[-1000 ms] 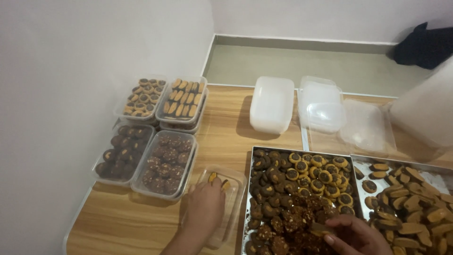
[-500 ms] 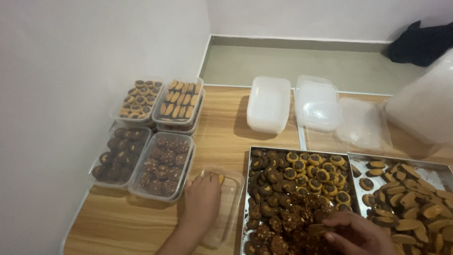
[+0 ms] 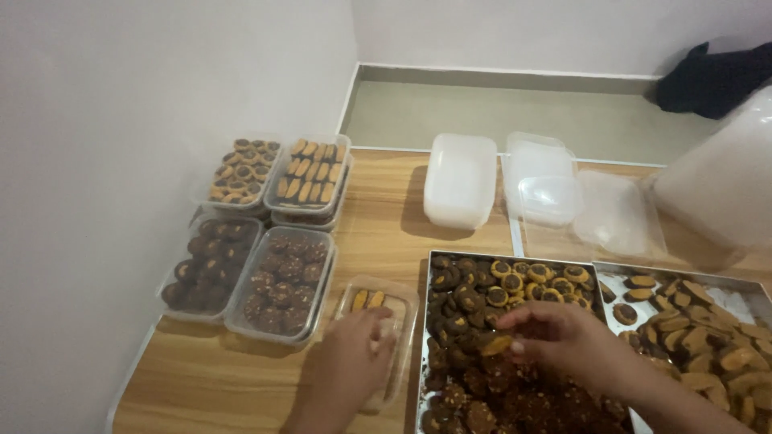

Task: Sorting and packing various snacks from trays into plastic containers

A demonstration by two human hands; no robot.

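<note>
- Against the wall at far left, four clear tubs sat on the wooden worktop already packed with biscuits: two pale-topped lots behind, two dark lots in front.
- Just right of them lay a small clear tub, nearly empty, with a couple of pale-topped biscuits lined up at its far end.
- The left hand rested on that tub, fingers loosely curled over its open top; whether it pinched a biscuit I could not tell.
- The filling step looked barely begun, judging by the tub's bare floor.
- Right of the tub stood a metal tray heaped with dark and yellow-centred biscuits.
- The right hand hovered over that tray, fingertips closed on one biscuit with a pale top, lifted just clear of the pile.
- The next move would likely call for carrying that biscuit leftwards over the tray rim and setting it on edge beside the row, without crushing it.
- Further right a second tray held long pale-topped biscuits; behind, empty tubs and lids waited.
</note>
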